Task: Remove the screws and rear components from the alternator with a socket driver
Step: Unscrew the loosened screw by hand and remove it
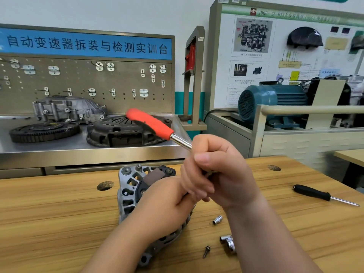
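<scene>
My right hand (222,170) grips the socket driver (151,123) by its shaft above the alternator (130,186); I cannot tell my left hand's (165,201) grip. Tilted, the driver could slip.

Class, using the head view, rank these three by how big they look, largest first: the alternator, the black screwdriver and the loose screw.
1. alternator, largest even though it is partly covered
2. black screwdriver
3. loose screw

The wooden desk (49,213) carries the alternator (128,194) near its middle. To its right a small socket (217,220), a bigger shiny piece (228,242), perhaps another socket, and a screw (206,251) lie close together. A black screwdriver (315,194) lies well apart.
</scene>
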### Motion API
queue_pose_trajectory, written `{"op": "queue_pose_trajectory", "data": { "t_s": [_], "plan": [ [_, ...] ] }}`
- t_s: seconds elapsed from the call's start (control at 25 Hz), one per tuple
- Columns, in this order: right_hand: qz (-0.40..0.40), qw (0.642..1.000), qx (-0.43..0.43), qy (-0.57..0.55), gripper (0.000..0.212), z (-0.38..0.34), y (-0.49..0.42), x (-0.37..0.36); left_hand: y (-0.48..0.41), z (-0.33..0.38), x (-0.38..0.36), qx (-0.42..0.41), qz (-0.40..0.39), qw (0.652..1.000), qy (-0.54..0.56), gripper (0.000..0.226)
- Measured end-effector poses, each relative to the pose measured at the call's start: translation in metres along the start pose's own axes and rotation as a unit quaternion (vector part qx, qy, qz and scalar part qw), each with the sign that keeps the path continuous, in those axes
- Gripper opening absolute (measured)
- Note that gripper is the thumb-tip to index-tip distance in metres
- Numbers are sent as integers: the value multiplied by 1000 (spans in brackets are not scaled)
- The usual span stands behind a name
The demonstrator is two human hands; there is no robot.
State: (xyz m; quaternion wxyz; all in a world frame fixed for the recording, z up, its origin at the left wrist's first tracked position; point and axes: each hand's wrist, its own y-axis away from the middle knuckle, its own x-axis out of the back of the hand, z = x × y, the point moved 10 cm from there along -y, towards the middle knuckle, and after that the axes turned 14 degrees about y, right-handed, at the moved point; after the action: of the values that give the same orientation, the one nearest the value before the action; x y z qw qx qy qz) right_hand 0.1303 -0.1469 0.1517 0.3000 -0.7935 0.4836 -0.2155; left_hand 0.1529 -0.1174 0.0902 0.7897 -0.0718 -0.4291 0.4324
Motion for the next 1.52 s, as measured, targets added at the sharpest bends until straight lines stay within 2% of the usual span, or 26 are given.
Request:
{"op": "queue_pose_trajectory", "data": {
  "t_s": [0.08, 0.12, 0.16, 0.2, 0.24, 0.28, 0.32, 0.4, 0.48, 0.52, 0.56, 0.64, 0.72, 0.76, 0.8, 0.88, 0.96, 1.04, 1.08, 1.12, 1.2, 1.28, 1.36, 1.4, 1.44, 1.52],
  "plan": [
    [114, 988, -4, 108, 24, 6, 3, 18, -2, -2, 0, 14, 6, 1000, -12, 41],
    [216, 957, 7, 196, 27, 3, 11, 34, -3, -2, -1, 13, 9, 1000, -15, 37],
    [317, 907, 26, 277, 29, -5, 23, 45, -4, -1, -2, 10, 12, 1000, -17, 31],
    [391, 862, 35, 320, 30, -11, 34, 52, -5, -1, -2, 7, 16, 1000, -18, 24],
    [424, 844, 33, 326, 30, -12, 39, 56, -5, -2, -1, 5, 22, 1000, -19, 21],
    [416, 855, 27, 309, 30, -10, 37, 57, -5, -3, -1, 5, 27, 1000, -16, 20],
    [367, 890, 20, 271, 29, -5, 29, 55, -5, -5, 0, 6, 31, 999, -12, 18],
    [184, 975, 7, 128, 27, 3, 8, 35, -3, -8, -1, 7, 24, 1000, -7, 17],
    [26, 999, 9, -15, 24, 0, 1, 10, -1, -7, -2, 5, 9, 1000, 2, 21],
    [2, 999, 10, -41, 23, -1, 1, 6, -1, -7, -2, 6, 4, 1000, 4, 21],
    [20, 999, 5, -31, 23, 3, 1, 9, -2, -8, -3, 10, 1, 1000, 1, 21],
    [159, 982, -10, 97, 26, 9, 7, 31, -4, -10, -2, 25, 8, 1000, -15, 22],
    [337, 904, 6, 262, 29, -4, 25, 53, -5, -8, -2, 26, 15, 999, -18, 20],
    [387, 870, 9, 304, 30, -9, 32, 57, -6, -7, -3, 22, 16, 999, -18, 19],
    [400, 862, 4, 313, 30, -9, 34, 58, -5, -6, -3, 20, 17, 999, -18, 19],
    [323, 913, -7, 250, 27, -1, 23, 51, -4, -6, -1, 19, 18, 1000, -6, 18],
    [155, 982, -8, 111, 25, 5, 6, 27, -1, -4, -1, 9, 9, 1000, -1, 25],
    [10, 1000, -3, 8, 20, 3, 1, 2, 1, -3, -1, 8, 3, 1000, 10, 25],
    [-24, 1000, 0, -5, 19, 2, 2, -4, 1, -4, -1, 16, 2, 1000, 13, 23],
    [-23, 1000, 2, 4, 19, 2, 2, -4, 1, -5, -1, 23, 3, 1000, 8, 23],
    [97, 992, -5, 80, 24, 7, 2, 15, -2, -5, -1, 24, 6, 1000, -13, 30],
    [300, 931, 9, 210, 28, 1, 18, 45, -4, -4, -2, 19, 15, 1000, -20, 28],
    [429, 859, 26, 276, 29, -8, 38, 59, -6, -4, -3, 17, 23, 999, -26, 20],
    [438, 857, 26, 272, 28, -7, 40, 60, -6, -4, -3, 17, 25, 999, -31, 19],
    [405, 879, 23, 251, 27, -5, 35, 59, -5, -5, -3, 16, 26, 999, -31, 18],
    [251, 954, 7, 163, 27, 2, 14, 41, -3, -4, -2, 10, 18, 999, -28, 24]
  ]
}}
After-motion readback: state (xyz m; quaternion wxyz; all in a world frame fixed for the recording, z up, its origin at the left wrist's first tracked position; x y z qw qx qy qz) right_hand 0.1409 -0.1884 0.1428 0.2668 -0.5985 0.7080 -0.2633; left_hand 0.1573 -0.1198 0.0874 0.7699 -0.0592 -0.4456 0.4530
